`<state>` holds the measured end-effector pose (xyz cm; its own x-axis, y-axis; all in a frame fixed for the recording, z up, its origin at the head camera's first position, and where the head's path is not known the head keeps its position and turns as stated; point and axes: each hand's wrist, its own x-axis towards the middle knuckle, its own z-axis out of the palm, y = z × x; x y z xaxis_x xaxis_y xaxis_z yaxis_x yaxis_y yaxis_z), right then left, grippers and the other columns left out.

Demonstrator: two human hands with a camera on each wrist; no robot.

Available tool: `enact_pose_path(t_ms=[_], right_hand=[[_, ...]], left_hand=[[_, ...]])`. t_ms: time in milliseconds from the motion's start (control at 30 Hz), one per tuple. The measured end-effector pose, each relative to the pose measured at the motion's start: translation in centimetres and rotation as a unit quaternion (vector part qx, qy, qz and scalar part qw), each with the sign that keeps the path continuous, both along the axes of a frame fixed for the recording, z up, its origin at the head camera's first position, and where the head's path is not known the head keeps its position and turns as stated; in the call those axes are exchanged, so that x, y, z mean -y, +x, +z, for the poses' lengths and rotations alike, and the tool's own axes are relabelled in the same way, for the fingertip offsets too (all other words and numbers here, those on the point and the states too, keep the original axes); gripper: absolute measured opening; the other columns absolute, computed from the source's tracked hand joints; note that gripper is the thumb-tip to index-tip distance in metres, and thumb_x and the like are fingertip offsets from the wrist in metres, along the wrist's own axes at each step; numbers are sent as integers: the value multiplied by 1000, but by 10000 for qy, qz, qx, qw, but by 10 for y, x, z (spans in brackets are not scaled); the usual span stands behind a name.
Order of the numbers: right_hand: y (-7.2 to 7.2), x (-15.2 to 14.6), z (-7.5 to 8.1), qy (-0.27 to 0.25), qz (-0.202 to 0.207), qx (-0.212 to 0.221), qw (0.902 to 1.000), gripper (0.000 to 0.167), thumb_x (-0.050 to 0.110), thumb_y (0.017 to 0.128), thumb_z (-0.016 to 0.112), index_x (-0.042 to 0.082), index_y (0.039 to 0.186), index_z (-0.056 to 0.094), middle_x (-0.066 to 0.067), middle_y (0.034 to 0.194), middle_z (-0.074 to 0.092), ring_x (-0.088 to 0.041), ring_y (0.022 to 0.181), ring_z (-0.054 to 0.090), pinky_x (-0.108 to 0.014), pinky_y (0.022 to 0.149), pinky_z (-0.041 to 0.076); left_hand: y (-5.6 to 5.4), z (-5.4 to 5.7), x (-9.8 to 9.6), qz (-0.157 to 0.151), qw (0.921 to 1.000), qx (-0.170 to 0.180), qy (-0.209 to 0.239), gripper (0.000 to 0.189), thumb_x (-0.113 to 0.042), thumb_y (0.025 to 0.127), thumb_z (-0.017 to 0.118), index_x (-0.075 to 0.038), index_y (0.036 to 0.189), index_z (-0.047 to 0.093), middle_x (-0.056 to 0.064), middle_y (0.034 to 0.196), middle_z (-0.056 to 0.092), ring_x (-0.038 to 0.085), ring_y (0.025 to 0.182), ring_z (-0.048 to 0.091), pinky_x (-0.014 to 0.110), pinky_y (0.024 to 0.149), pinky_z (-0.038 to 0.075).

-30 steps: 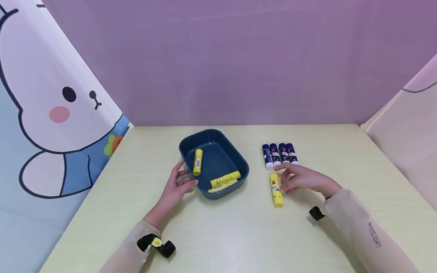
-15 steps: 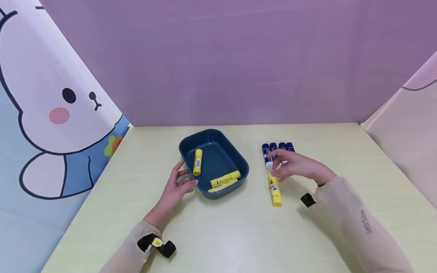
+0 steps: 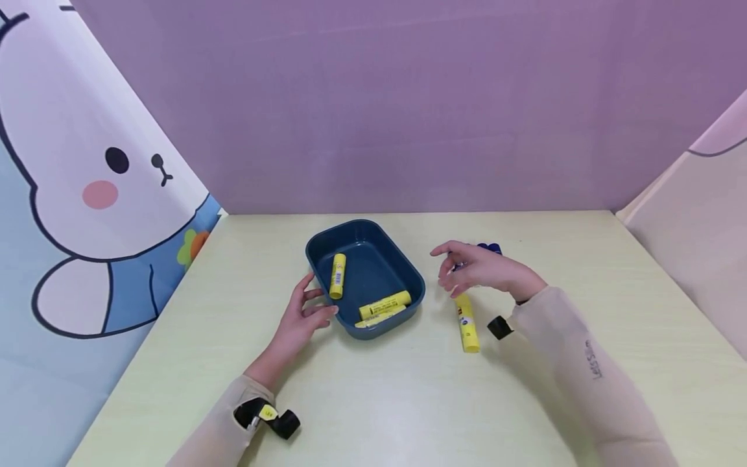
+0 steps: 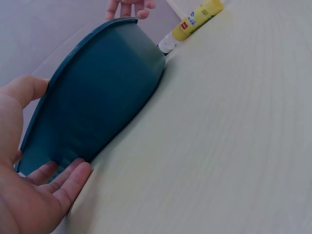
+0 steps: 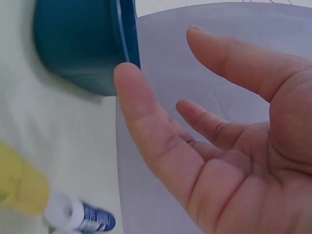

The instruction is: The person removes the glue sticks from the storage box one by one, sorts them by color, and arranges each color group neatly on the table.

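The left hand (image 3: 299, 321) grips the blue box (image 3: 373, 263); only the head view shows three yellow tubes (image 3: 385, 305) inside. Right of the box, near another yellow tube (image 3: 467, 324), the right hand (image 3: 481, 268) hovers, fingers spread; its wrist view reveals the white end (image 5: 63, 210) of a navy tube (image 5: 99, 219).

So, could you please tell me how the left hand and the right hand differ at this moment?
The left hand holds the rim of the blue box; the right hand holds nothing.
The left hand is at the box's left side; the right hand is off to its right, hiding much of the navy-capped sticks in the head view.
Both are bare and come out of beige sleeves.
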<state>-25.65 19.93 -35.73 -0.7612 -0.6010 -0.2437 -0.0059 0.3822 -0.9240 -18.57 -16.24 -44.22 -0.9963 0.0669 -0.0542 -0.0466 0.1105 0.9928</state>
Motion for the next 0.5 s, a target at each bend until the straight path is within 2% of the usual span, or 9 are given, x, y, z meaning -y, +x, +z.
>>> enact_pose_path(t_ms=[167,400,500], right_hand=[[-7,15,2,-136,107,64,9998,62,3,92,63,1,147,33,-20,107,57,-51,103,58,-46,86,56],[-17,34,2,-65,50,153,9998,61,11,93,67,7,146,37,-20,113,56,-37,98,65,-44,86,56],[-21,42,3,-35,69,175,9998,61,10,94,65,6,147,35,-20,115,56,-37,100,64,-44,87,56]], left_hand=[[-1,0,0,-17,10000,-27,19,84,-6,95,65,-18,160,12,22,143,41,32,117,58,27,81,54],[-1,0,0,-19,10000,35,13,85,-7,94,66,-19,159,12,20,143,41,30,117,58,28,82,54],[-1,-1,0,-17,10000,89,16,85,-8,94,66,-19,159,13,19,143,42,31,117,57,29,82,54]])
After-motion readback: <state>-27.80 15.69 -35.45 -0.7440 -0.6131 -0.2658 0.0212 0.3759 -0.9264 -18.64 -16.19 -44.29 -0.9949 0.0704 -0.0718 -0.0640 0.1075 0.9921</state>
